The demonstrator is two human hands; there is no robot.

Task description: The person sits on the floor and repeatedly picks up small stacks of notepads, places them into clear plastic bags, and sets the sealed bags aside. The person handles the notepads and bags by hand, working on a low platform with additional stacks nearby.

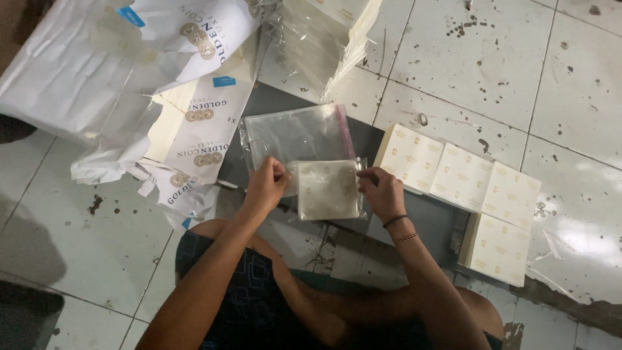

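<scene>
My left hand [267, 183] and my right hand [382, 191] each pinch one side of a clear plastic sleeve [327, 189] with a cream square pack of paper inside it. The sleeve hangs just above my lap, over a dark grey board [427, 217] lying on the floor. Behind it, a stack of empty clear sleeves with a red strip along one edge [295, 133] lies flat on the board.
Several cream square packs [463, 178] lie in a row on the tiled floor to the right, with one more [497, 249] nearer me. Torn white printed wrapping paper [162, 84] is heaped at the upper left. A bundle of plastic-wrapped packs [327, 35] sits at the top.
</scene>
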